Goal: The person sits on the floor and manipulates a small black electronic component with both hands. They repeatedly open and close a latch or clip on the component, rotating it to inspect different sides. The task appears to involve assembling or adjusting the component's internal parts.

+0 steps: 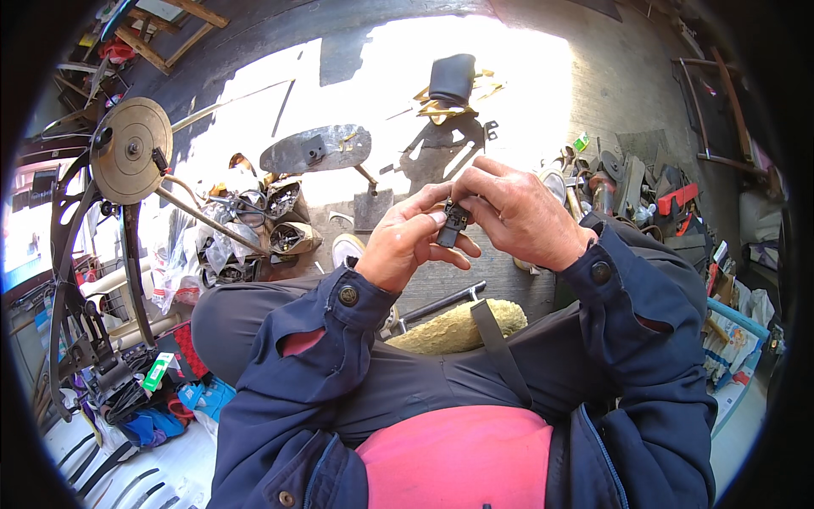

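Head view: a small black part (452,233) is grasped by left hand (405,242) and right hand (519,212). Work seems unfinished; steps left cannot be told.

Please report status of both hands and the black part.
Left hand holding small black part. Right hand at its upper end, grip unclear. Nothing seen blocking.

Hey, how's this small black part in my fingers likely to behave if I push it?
The small black part is probably light, being small enough for the left hand to pinch. Its straight, blocky edges suggest stiffness; that angular shape would likely slide rather than roll.
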`<state>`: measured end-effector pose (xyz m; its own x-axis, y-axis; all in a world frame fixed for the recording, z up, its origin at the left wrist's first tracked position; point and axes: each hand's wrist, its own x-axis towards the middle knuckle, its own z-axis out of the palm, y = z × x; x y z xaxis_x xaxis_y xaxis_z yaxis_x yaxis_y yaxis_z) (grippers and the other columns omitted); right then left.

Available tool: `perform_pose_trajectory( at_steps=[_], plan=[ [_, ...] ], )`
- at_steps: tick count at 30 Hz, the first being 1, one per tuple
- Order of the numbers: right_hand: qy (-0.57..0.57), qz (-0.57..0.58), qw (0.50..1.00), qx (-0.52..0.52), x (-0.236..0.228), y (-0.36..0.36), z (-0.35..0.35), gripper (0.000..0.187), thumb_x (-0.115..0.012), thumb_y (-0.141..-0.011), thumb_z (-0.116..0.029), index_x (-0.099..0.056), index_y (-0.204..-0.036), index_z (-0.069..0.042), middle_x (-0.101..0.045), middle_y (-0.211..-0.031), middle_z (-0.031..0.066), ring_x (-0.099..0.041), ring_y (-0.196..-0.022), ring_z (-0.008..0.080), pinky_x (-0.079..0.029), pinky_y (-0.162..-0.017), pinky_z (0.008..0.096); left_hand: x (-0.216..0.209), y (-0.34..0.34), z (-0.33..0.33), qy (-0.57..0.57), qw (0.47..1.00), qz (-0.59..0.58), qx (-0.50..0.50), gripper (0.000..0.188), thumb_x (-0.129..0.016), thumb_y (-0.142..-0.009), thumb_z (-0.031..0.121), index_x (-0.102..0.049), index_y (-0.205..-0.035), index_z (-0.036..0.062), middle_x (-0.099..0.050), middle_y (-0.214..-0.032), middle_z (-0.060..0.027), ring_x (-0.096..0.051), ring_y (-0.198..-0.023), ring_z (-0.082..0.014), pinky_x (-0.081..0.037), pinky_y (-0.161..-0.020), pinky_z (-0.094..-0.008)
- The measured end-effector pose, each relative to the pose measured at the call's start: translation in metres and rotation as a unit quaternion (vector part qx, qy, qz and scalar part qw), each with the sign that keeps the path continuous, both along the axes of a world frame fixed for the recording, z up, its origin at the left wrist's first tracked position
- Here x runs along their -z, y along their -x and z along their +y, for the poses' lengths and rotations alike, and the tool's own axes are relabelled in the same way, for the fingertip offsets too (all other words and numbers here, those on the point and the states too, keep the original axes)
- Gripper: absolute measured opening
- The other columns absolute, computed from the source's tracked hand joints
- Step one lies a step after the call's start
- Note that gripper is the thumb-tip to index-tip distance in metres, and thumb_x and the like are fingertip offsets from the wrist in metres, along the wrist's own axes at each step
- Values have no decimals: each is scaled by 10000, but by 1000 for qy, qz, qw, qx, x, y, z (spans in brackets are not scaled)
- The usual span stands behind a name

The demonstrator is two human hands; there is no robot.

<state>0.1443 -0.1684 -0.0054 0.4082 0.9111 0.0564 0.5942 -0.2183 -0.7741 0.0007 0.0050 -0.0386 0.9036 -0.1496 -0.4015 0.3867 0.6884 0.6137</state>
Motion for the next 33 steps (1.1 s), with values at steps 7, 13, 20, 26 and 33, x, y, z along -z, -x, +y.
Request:
perform_pose_trajectory(
  at_steps=[7,13,20,26,33],
  plan=[
    [-12,31,999,17,0,0,1,85,-678,-953,20,-656,-1034,15,-673,-971,151,-718,-847,335,-574,-745,415,1,1,-1,-17,1000,6,0,511,-519,-1098,149,-447,-1585,15,-677,-1278,-186,-754,-1043,-344,-651,-878,-492],
    [-2,120,992,45,-4,1,3,97,-711,-960,-43,-721,-1018,34,-698,-956,165,-755,-851,316,-602,-770,383,0,1,-1,-19,1000,8,-6,512,-524,-1100,139,-447,-1591,18,-670,-1288,-173,-753,-1040,-328,-654,-872,-480],
    [36,133,989,53,-10,2,4,119,-712,-971,-57,-731,-1046,33,-704,-949,154,-754,-849,282,-604,-775,366,2,1,0,-25,1000,4,2,513,-521,-1100,141,-441,-1591,18,-667,-1296,-165,-752,-1046,-321,-659,-864,-471],
    [45,145,987,52,-11,3,3,186,-715,-973,-70,-737,-1142,5,-698,-982,143,-746,-836,264,-600,-774,353,4,0,0,-14,1000,-2,2,525,-520,-1073,131,-437,-1576,5,-658,-1330,-179,-751,-1046,-332,-652,-858,-476],
    [45,116,991,38,-5,2,2,194,-726,-969,-83,-755,-1155,-35,-665,-989,132,-723,-829,258,-585,-751,368,2,0,0,-10,1000,-8,2,533,-517,-1057,111,-431,-1571,-3,-647,-1352,-193,-748,-1060,-344,-653,-866,-475]
  ],
)
